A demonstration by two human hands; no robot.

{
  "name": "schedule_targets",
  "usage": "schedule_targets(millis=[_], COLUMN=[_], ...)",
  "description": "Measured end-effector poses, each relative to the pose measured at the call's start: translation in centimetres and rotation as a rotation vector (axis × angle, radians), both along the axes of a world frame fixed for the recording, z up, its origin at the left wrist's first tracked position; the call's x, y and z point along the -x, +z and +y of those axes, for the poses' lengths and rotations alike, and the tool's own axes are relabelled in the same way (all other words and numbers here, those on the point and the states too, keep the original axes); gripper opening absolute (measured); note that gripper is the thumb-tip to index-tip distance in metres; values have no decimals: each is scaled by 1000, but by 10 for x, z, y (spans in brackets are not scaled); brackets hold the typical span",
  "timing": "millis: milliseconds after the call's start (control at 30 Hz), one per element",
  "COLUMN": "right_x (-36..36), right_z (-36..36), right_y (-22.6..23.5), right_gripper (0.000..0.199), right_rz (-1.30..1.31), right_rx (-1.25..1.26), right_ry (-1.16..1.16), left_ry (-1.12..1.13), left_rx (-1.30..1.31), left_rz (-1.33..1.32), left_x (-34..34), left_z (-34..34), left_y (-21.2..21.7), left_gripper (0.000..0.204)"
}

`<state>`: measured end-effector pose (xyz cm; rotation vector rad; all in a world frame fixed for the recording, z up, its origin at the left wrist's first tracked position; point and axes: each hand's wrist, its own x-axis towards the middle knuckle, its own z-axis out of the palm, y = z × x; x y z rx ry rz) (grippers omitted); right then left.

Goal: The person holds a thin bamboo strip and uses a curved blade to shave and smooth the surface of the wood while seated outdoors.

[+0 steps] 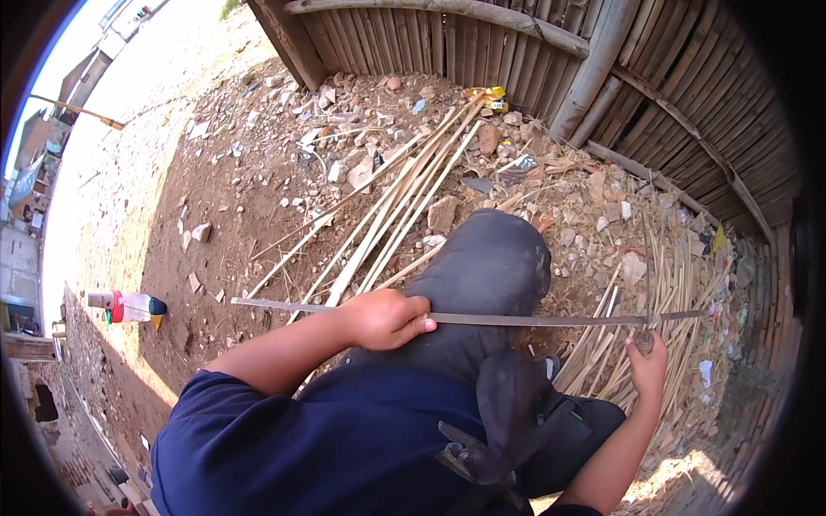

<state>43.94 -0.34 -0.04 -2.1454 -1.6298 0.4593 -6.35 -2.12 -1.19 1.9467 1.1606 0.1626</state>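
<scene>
- Strip (533,321), long, flat, grey-brown, bamboo-like: probably light, springy; best gripped near mid-length.
- Left fingers (418,307): closed on strip.
- Right fingers (658,349): around rounded brown handle (644,342).

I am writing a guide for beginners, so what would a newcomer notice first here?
Probably the long strip across the dark trouser leg; the left hand holds it, and the right hand grips a probable handle near its right end. Beyond, pale sticks lie on stony ground; far left, a red-banded container.
</scene>
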Motion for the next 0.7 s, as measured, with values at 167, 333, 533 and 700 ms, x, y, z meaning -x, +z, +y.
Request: schedule_targets(millis=[167,333,533,700], right_x=[25,-47,21,-37], right_z=[5,3,3,0], right_y=[20,-29,10,-33], right_gripper=[29,33,27,32], right_rz=[-42,115,-30,-29], right_rx=[192,140,177,131], right_ry=[98,-166,88,-81], left_ry=[-15,-20,-21,-33], left_rx=[36,57,45,74], left_rz=[-39,-68,-109,-136], left_x=[7,6,9,8], left_z=[5,10,8,12], left_y=[-3,-2,-8,-5], left_gripper=[43,43,41,42])
